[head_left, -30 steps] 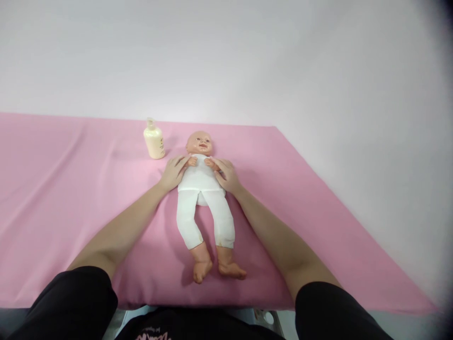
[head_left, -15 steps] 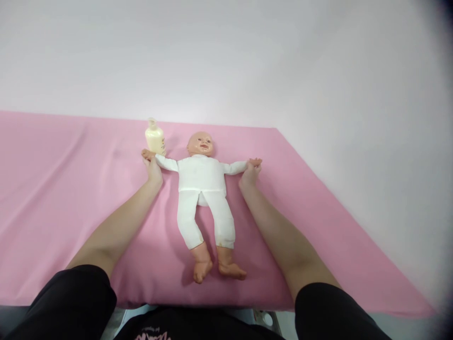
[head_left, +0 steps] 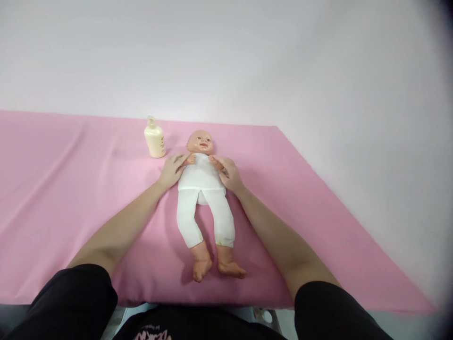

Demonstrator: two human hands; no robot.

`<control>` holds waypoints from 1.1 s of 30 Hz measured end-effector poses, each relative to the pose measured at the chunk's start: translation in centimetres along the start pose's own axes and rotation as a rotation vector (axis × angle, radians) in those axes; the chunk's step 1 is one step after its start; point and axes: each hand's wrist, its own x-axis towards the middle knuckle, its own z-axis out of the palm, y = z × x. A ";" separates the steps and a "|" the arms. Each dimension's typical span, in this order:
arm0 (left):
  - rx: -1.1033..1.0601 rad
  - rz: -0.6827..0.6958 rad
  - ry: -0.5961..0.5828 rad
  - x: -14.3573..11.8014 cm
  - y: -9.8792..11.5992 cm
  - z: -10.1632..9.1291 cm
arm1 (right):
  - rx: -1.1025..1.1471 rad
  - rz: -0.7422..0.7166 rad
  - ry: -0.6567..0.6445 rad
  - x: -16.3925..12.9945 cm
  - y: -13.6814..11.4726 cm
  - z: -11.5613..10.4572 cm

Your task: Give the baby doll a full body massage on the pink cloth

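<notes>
A baby doll (head_left: 202, 189) in white clothes lies on its back on the pink sheet (head_left: 71, 189), head away from me and bare feet toward me. My left hand (head_left: 171, 170) holds the doll's arm folded in against its chest. My right hand (head_left: 229, 174) holds the other arm the same way, so the doll's small hands meet just under its chin. Both of my forearms reach forward along either side of the doll's legs.
A cream lotion bottle (head_left: 154, 138) with a pump top stands upright on the sheet, just left of the doll's head. A white wall (head_left: 226, 56) rises behind the table. The sheet's right edge (head_left: 339, 193) runs diagonally toward me.
Half a second ago I held the doll's arms stretched straight out to the sides. Now both arms are folded back in over the chest, as they were one second ago.
</notes>
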 end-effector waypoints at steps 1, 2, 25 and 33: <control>0.022 0.026 -0.060 0.1 0.2 0.0 | -0.015 -0.029 -0.057 0.1 -0.2 0.0; 0.036 0.041 -0.101 0.1 0.5 0.0 | -0.024 -0.043 -0.096 0.2 -0.3 -0.1; -0.751 -0.781 0.731 0.3 -3.2 -0.2 | 0.401 0.808 0.841 -1.1 8.6 0.1; -0.474 -0.343 0.485 0.0 -1.2 -0.5 | 0.197 0.301 0.425 -0.3 2.9 0.0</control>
